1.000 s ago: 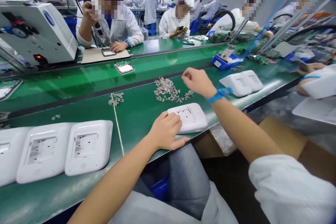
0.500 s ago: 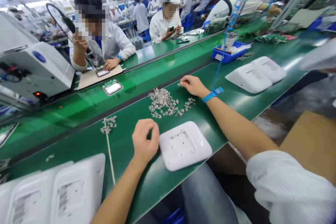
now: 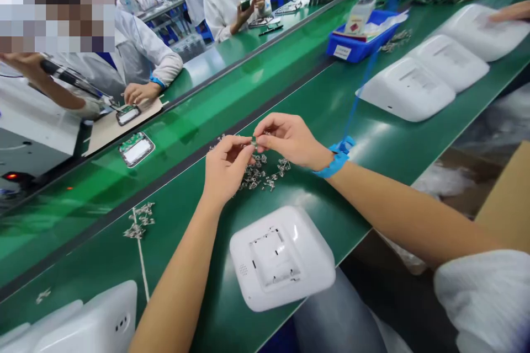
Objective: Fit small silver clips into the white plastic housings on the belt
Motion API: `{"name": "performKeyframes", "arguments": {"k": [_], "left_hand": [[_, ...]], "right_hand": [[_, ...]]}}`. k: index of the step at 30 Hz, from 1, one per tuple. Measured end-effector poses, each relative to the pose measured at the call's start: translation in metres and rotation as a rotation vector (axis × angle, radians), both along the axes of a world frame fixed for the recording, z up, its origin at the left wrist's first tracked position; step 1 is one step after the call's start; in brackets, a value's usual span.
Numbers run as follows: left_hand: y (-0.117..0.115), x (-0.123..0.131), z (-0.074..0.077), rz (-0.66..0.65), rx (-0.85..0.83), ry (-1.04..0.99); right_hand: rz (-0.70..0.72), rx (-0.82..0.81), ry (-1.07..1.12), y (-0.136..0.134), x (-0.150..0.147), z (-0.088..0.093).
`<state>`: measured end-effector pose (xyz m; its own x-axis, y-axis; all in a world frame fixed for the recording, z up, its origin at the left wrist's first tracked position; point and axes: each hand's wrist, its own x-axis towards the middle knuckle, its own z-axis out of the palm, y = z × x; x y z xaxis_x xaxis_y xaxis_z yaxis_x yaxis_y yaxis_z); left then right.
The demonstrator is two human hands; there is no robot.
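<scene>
My left hand (image 3: 226, 168) and my right hand (image 3: 285, 140) meet above a pile of small metal parts (image 3: 259, 174). Thumbs and fingertips of both pinch one tiny greenish-silver metal part (image 3: 254, 142), largely covered by the fingers. A blue wrist strap (image 3: 337, 157) circles my right wrist, with a blue cord rising from it. Nearer to me, below the hands, lies a white plastic housing (image 3: 284, 259); it has a square recess with small slots and a patch of round holes.
More white housings stand at the lower left (image 3: 89, 322) and the right (image 3: 414, 88), where another person's hand touches one. A blue tray (image 3: 364, 38) sits further back. Across the green belt (image 3: 199, 116), a co-worker holds a tool over a small framed board.
My left hand has risen from beside the housing to meet my right hand, which has shifted left over the pile. The view has tilted down. Another hand now touches a housing at right.
</scene>
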<state>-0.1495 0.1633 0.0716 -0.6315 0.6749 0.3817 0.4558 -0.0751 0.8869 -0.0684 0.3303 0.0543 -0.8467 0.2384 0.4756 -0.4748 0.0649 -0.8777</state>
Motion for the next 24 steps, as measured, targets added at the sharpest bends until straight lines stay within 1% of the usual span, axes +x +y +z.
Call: {"name": "performKeyframes", "arguments": {"k": [2,4,10,12,16,18,21,24], "left_hand": [[0.000,-0.001,0.000,0.020,0.034,-0.042],[-0.001,-0.004,-0.002,0.051,0.040,-0.028],[-0.006,-0.011,-0.004,0.139,0.033,0.171],[-0.008,-0.011,-0.003,0.152,0.033,0.191],[-0.008,-0.010,-0.001,0.156,0.061,0.115],[-0.008,-0.009,0.000,0.159,0.082,0.081],[-0.006,-0.007,0.002,0.156,0.079,0.045],[-0.005,-0.006,0.004,0.168,0.067,0.010]], "right_hand": [[-0.010,-0.061,0.004,-0.001,0.000,0.000],[-0.037,-0.076,0.000,-0.003,-0.001,-0.001],[-0.213,0.028,0.076,0.001,-0.002,-0.006],[-0.216,0.042,0.060,0.002,-0.002,-0.006],[-0.155,0.003,0.020,-0.002,-0.002,-0.009],[-0.167,-0.002,0.041,-0.005,-0.003,-0.010],[-0.248,0.063,0.078,-0.007,-0.003,-0.011],[-0.365,0.188,0.166,-0.007,-0.002,-0.011]]}}
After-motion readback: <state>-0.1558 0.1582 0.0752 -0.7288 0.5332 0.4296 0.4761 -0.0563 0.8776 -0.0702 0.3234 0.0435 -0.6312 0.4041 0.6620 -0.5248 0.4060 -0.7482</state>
